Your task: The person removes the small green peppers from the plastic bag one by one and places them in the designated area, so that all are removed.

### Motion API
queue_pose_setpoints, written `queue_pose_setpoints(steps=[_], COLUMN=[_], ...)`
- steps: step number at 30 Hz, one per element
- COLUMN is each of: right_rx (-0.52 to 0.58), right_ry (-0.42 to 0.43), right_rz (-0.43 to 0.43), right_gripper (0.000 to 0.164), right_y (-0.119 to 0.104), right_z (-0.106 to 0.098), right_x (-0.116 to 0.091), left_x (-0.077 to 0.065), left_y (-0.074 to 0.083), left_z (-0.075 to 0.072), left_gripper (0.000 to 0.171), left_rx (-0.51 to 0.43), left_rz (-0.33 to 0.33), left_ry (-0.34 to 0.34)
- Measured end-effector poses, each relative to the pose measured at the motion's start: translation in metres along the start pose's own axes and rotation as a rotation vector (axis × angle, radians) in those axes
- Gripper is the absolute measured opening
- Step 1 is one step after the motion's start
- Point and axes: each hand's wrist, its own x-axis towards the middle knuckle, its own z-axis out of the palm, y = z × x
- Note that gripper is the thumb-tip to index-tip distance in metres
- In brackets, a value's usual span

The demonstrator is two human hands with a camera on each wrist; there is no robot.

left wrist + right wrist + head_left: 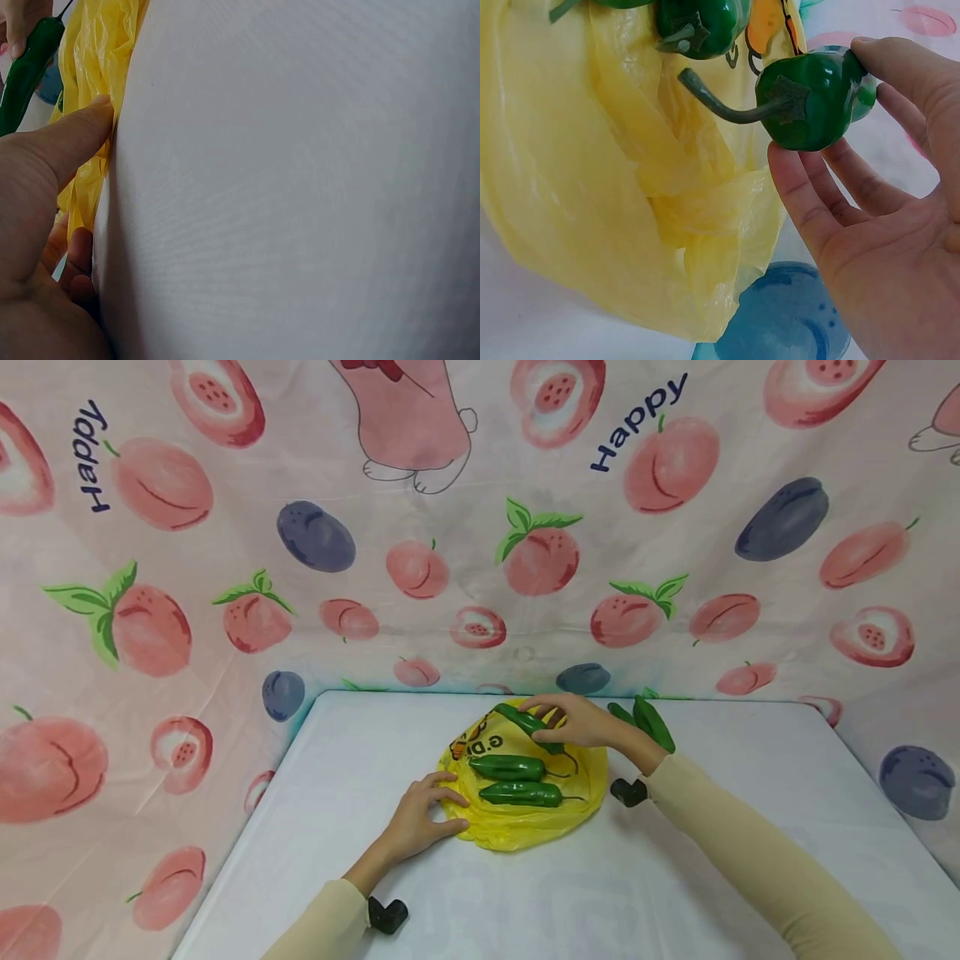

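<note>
A yellow plastic bag [517,835] lies spread on the white table with two green chili peppers, the upper one [507,767] and the lower one [520,794], side by side on it. Over the bag's far side my right hand [576,720] holds a third green chili pepper [802,101], thumb on one side and fingers beneath, its curved stem free. My left hand [422,814] rests at the bag's left edge, thumb and fingers spread apart. In the left wrist view the left thumb [79,135] touches the crinkled yellow plastic.
More green chili peppers [651,724] lie at the table's back right, partly behind the right forearm. Behind the table [712,877] hangs a peach-patterned cloth [465,527]. Black wrist pieces, one by the left sleeve [387,916] and one by the right [628,792], sit close to the tabletop.
</note>
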Motion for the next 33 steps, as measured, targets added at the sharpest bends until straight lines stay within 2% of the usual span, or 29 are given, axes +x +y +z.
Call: queue_pose_setpoints(steps=[9,16,22,33], right_rx=[-0.007,0.002,0.002,-0.005], right_ry=[-0.003,-0.009,-0.007,0.004], right_rz=[-0.004,0.027,0.001,0.02], right_gripper=[0.05,0.051,0.05,0.05], right_y=[0.0038,0.004,0.0057,0.0071], right_z=[0.0011,0.0016,0.0019,-0.0032], right_x=[-0.0006,-0.0005,-0.0012,-0.0031], left_x=[0.0003,-0.0003,-0.0005,-0.0008], left_y=[0.0,0.0007,0.0006,0.0007], left_z=[-0.0004,0.0001,0.0007,0.0005], left_gripper=[0.02,0.019,0.021,0.021], left_rx=[-0.01,-0.014,0.003,-0.014], left_rz=[0.01,0.016,0.029,0.015], left_ry=[0.002,0.01,0.019,0.012])
